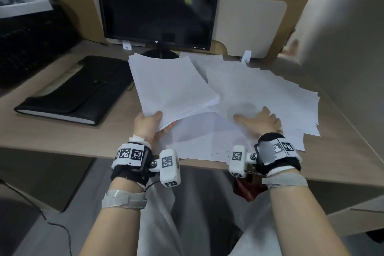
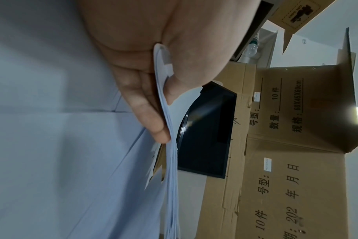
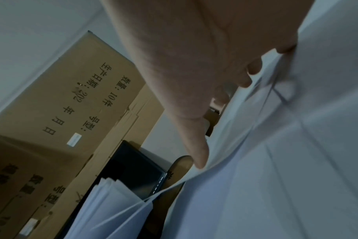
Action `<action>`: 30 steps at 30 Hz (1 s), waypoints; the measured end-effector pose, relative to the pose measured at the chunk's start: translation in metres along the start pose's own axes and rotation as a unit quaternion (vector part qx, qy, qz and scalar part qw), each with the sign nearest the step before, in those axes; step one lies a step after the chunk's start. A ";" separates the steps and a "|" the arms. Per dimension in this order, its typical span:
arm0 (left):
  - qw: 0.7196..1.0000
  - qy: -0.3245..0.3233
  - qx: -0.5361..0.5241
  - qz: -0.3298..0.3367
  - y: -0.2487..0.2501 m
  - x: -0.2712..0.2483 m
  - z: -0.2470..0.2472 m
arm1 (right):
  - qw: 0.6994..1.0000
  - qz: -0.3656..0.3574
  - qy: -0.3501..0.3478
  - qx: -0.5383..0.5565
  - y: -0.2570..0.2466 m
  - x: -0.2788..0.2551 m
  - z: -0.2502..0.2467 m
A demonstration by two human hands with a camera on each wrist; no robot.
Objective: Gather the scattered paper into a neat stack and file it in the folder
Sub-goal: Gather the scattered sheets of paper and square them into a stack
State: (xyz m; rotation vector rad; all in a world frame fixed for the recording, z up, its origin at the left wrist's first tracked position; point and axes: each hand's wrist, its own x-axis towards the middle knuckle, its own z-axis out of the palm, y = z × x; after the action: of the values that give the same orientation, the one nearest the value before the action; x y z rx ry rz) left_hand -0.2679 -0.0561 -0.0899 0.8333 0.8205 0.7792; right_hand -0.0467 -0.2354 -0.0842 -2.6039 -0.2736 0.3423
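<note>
My left hand (image 1: 154,123) grips a stack of white paper (image 1: 172,87) by its near corner and holds it raised above the desk, thumb on top and fingers beneath; in the left wrist view the stack (image 2: 170,145) shows edge-on between thumb and fingers (image 2: 147,113). My right hand (image 1: 259,120) lies flat, fingers spread, pressing on the loose white sheets (image 1: 270,93) spread across the right half of the desk. In the right wrist view its fingers (image 3: 192,142) rest on the loose sheets (image 3: 276,161). A black folder (image 1: 76,91) lies closed on the desk at the left.
A dark monitor (image 1: 158,4) stands behind the papers on the desk (image 1: 62,137), with cardboard boxes (image 2: 286,145) behind it. A beige partition (image 1: 342,37) rises at the right. Black equipment (image 1: 27,48) sits at the far left. The desk's front edge is close to my wrists.
</note>
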 end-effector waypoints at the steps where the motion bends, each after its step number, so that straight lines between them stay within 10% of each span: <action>1: 1.000 0.010 -0.002 0.006 -0.001 0.002 0.001 | 1.000 0.008 -0.003 -0.012 0.002 -0.001 -0.001; 15: 0.997 0.062 0.026 0.024 -0.003 0.009 0.009 | 1.000 -0.012 0.009 -0.011 0.005 -0.011 0.003; 30: 0.975 -0.093 0.201 0.010 -0.017 -0.009 0.069 | 0.983 0.057 -0.003 0.172 0.032 0.013 -0.011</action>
State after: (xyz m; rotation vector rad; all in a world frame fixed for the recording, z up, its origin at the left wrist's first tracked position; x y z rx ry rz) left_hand -0.2091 -0.0930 -0.0732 1.2580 0.8141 0.5476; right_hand -0.0271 -0.2649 -0.0934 -2.2817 -0.0599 0.3980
